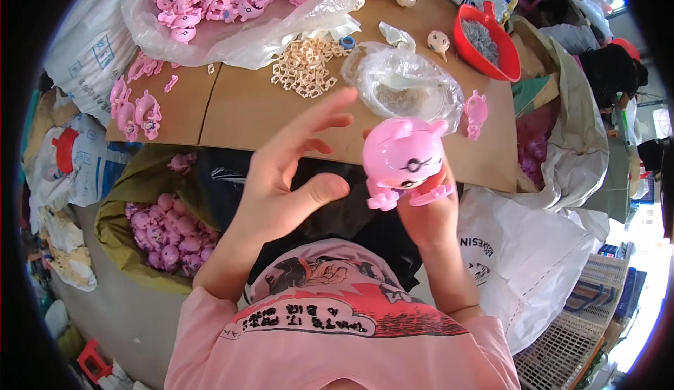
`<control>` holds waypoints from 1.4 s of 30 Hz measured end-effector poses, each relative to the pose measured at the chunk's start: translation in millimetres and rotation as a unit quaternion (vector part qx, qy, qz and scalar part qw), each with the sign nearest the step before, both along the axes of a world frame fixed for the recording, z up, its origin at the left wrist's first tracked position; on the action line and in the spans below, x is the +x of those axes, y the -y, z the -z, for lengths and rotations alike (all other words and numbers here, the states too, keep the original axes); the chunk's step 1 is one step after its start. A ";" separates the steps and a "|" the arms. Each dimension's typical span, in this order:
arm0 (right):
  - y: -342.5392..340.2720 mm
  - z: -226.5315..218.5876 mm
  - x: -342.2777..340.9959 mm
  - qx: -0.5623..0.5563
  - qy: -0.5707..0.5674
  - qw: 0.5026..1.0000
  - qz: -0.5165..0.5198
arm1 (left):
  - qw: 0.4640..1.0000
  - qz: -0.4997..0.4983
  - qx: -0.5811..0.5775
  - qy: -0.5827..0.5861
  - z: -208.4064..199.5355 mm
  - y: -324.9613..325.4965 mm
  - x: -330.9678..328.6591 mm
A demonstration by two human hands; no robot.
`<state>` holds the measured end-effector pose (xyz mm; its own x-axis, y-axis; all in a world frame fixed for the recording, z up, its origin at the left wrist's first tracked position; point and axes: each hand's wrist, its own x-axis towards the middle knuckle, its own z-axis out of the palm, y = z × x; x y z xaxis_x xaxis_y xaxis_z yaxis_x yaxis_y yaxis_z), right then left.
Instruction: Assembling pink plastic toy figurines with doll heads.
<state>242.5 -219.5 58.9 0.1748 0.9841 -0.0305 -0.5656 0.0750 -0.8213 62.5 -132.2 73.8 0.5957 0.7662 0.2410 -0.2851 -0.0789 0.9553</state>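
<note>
A pink plastic toy figure (401, 153) with small round ears, a marked face and stubby feet is held up over the near edge of the table. My right hand (434, 214) is closed around it from behind and below, so most of its fingers are hidden. To the left of the toy, my left hand (288, 169) is raised, fingers and thumb spread, touching nothing. A pink toy part (475, 115) lies on the cardboard to the right. Beyond my hands sit a crumpled clear plastic bag (411, 84) and a heap of small cream plastic pieces (305, 65).
A large clear bag of pink parts (232, 0) covers the far left of the cardboard tabletop (246, 113). A red scoop (511, 63) holds grey screws or similar bits. Pink pieces fill an olive sack (116, 228) at lower left; a white sack (523, 263) stands right.
</note>
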 end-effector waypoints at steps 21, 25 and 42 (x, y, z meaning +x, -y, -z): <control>0.7 -9.3 13.7 0.124 0.255 0.956 -0.078 | 0.995 0.018 0.068 -0.069 4.3 14.6 -3.8; 6.5 -5.8 0.6 0.135 0.283 0.950 -0.016 | 0.981 -0.021 0.173 -0.091 3.4 16.0 -4.3; 1.9 -35.0 8.3 0.281 0.620 0.724 0.109 | 0.982 0.021 0.147 -0.116 -3.2 16.3 -6.3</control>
<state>250.8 -221.3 93.9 -0.1224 0.7259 0.6768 0.6569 0.5704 -0.4931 56.1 -148.5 77.0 0.6901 0.6576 0.3022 -0.0719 -0.3532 0.9328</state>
